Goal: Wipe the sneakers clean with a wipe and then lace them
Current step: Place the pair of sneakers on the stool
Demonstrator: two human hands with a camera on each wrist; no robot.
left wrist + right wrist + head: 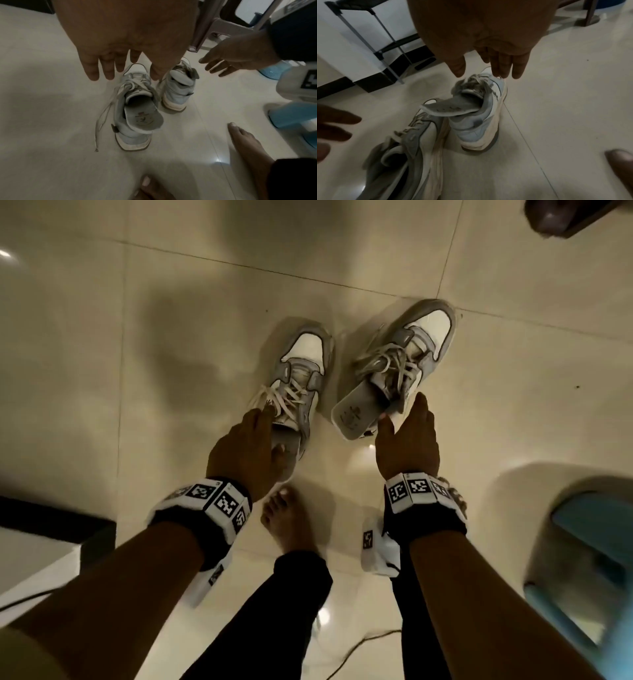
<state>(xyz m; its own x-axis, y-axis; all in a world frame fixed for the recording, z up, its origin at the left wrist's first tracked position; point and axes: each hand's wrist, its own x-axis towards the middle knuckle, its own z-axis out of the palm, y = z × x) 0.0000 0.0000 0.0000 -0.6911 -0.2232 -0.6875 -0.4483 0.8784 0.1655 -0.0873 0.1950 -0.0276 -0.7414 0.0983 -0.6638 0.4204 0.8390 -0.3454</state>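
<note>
Sneakers [342, 371] side by side on the tiled floor [102, 337].
Left hand [246, 446] and right hand [409, 440] hover above them, fingers straight and spread, holding nothing; an insole [359, 414] sticks out of the right-side shoe.

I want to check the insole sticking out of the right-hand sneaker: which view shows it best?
The right wrist view: the insole fills the centre, jutting from the collar. The head view shows it smaller, from above; the left wrist view shows only its edge.

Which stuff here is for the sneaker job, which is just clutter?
Job:
- left sneaker, loose laces
- right sneaker, insole sticking out
- left hand, right hand, both open above them
No wipe visible.

Clutter:
- blue stool
- cable
- folding stand
</note>
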